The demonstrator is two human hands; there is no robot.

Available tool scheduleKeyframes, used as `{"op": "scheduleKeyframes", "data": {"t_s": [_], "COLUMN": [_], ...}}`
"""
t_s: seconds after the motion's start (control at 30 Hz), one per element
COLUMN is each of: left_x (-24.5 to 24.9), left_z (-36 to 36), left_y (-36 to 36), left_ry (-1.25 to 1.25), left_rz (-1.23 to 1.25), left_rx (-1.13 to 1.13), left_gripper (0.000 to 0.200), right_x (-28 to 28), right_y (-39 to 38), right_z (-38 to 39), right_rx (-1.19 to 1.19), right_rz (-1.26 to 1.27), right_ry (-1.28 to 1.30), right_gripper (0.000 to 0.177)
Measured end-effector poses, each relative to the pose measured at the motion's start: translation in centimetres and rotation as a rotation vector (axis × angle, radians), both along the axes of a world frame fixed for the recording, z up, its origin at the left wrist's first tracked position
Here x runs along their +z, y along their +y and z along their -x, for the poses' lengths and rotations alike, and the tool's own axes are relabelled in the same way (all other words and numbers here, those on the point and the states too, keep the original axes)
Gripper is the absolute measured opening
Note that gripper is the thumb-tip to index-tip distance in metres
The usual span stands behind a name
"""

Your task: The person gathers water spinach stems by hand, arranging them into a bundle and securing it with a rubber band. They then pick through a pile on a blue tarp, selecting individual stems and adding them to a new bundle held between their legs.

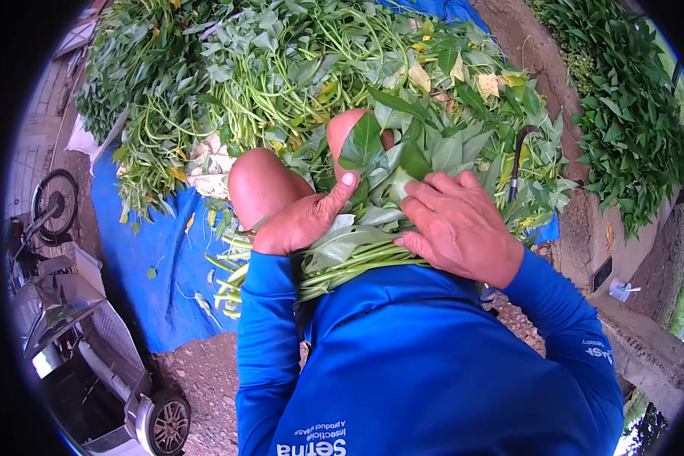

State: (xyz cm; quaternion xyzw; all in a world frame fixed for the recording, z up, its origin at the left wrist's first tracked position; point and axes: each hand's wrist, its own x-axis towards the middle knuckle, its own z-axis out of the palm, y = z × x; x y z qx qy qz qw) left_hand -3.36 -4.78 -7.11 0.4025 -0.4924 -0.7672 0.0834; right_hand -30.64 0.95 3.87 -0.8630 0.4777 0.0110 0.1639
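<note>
Leaf bundle (357, 243) under left hand (296, 220) and right hand (460, 228): fresh plant matter, leaves smooth with faint waxy sheen, stems glossy. Skin of hands bare, matt.
Shirt (410, 357): blue knit cloth, smooth, matt, white printed letters.
Heap of greens (281, 68): same kind of leaf, few yellowed, dry-looking.
Tarp (152, 258): blue plastic sheet, dull, creased.
Ledge (585, 228): concrete, rough, stained.
Ground (205, 380): dirt and gravel, coarse.
Vehicle (114, 365): painted metal, glossy; tyre black rubber, matt.
</note>
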Motion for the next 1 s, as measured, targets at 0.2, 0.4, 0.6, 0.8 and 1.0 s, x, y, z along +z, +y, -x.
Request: {"op": "scheduleKeyframes", "data": {"t_s": [0.2,0.4,0.6,0.8,1.0], "left_x": [2.5,3.6,2.2,3.8,0.9], "left_z": [-2.6,0.0,0.5,2.4,2.0], "left_y": [0.7,1.1,0.2,-2.5,-0.3], "left_ry": [0.31,-0.182,-0.27,-0.594,-0.113], "left_rz": [-0.149,0.151,0.083,0.294,-0.27], "left_rx": [-0.068,-0.233,-0.234,-0.526,-0.046], "left_gripper": [0.115,0.117,0.097,0.084,0.07], "right_x": [-2.2,-4.2,1.5,-2.2,-1.8], "right_y": [-1.5,-5.3,-5.6,2.0,3.6], "right_z": [1.2,1.3,0.7,-1.6,-1.1], "right_rx": [-0.202,-0.273,0.026,0.134,0.07], "right_rz": [-0.195,-0.32,0.287,-0.025,-0.193], "right_ry": [-0.014,-0.1,-0.299,-0.38,-0.332], "right_gripper": [0.062,0.075,0.047,0.028,0.031]}}
